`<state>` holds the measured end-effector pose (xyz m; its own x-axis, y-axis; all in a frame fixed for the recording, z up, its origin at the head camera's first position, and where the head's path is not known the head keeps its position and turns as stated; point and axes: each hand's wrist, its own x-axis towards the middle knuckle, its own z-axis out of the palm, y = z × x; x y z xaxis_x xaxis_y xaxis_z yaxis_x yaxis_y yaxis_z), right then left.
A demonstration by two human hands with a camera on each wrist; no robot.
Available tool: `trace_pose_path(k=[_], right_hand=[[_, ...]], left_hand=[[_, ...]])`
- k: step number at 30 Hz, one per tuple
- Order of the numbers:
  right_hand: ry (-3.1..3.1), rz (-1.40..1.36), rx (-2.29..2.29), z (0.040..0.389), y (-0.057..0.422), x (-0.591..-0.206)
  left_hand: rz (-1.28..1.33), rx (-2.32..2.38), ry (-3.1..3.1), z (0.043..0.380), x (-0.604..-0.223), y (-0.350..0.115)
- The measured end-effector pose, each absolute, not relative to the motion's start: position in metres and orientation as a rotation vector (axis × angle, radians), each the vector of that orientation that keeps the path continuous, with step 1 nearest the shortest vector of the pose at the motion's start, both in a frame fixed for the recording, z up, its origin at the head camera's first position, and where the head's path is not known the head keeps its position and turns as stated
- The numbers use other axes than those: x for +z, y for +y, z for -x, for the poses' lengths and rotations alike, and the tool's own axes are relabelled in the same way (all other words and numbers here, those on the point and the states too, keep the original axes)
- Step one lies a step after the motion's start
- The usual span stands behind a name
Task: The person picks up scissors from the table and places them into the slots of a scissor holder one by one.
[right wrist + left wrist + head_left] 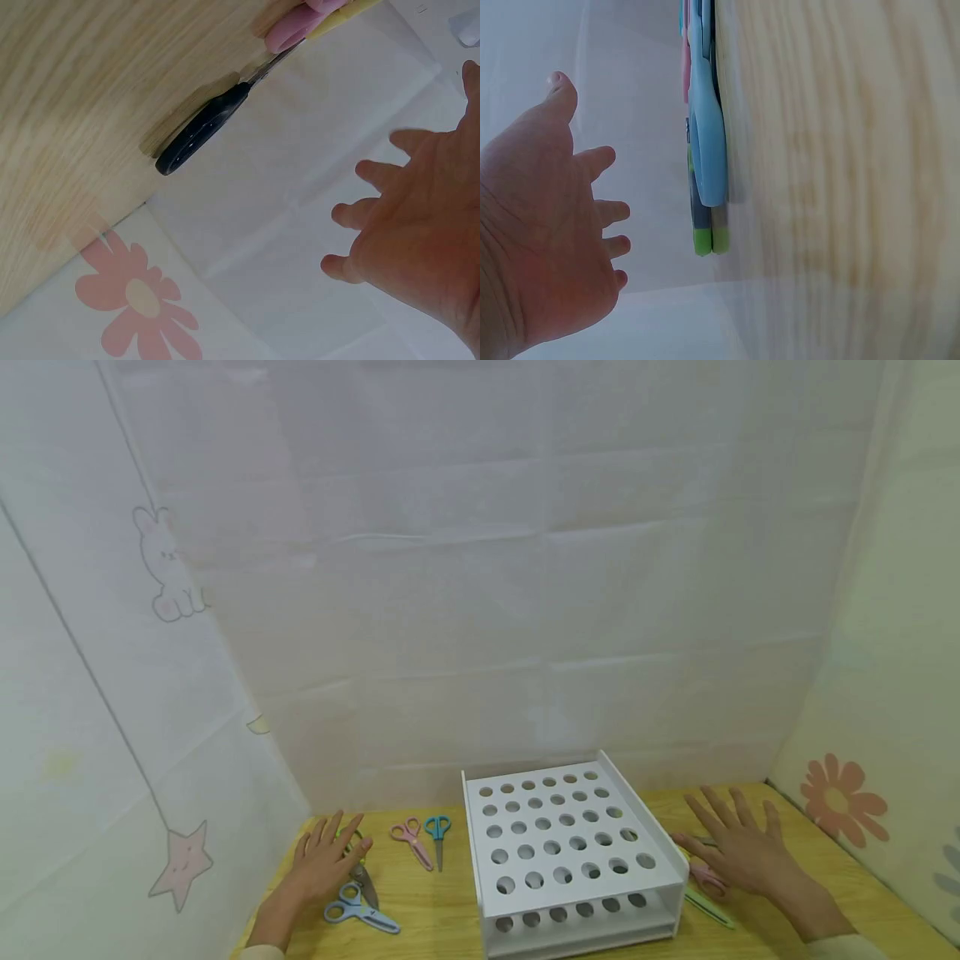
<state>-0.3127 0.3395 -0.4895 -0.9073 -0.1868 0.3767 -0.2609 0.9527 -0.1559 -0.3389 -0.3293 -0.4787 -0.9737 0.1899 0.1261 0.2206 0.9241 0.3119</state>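
Observation:
My left hand [321,862] hovers with fingers spread over scissors with green and grey handles [702,238], which it partly hides in the head view. Nearer me lie light blue scissors [362,910]. Pink scissors [412,842] and teal-handled scissors [438,839] lie farther right. My right hand [744,850] is also spread, palm down, above black-handled scissors [202,131] and pink-handled scissors [707,878]. A light green strip-like piece [708,907] lies beside them, its kind unclear. The left and right wrist views show both hands apart from the scissors, holding nothing.
A white two-tier rack [551,889] with rows of round holes stands between the hands on the wooden table [420,935]. Pale sheets [495,610] hang behind and at both sides, with a red flower print [838,802] on the right.

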Motion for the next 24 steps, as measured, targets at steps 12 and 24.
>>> trace_pose_path(k=[12, 24], right_hand=[[-2.688, -0.278, 0.550, 0.317, 0.328, -0.472], [-2.640, -0.828, 1.558, 0.298, 0.296, -0.451]], left_hand=[[0.397, -0.542, -2.865, 0.345, -0.488, -0.337], [0.339, -0.739, -2.875, 0.320, -0.469, -0.342]])
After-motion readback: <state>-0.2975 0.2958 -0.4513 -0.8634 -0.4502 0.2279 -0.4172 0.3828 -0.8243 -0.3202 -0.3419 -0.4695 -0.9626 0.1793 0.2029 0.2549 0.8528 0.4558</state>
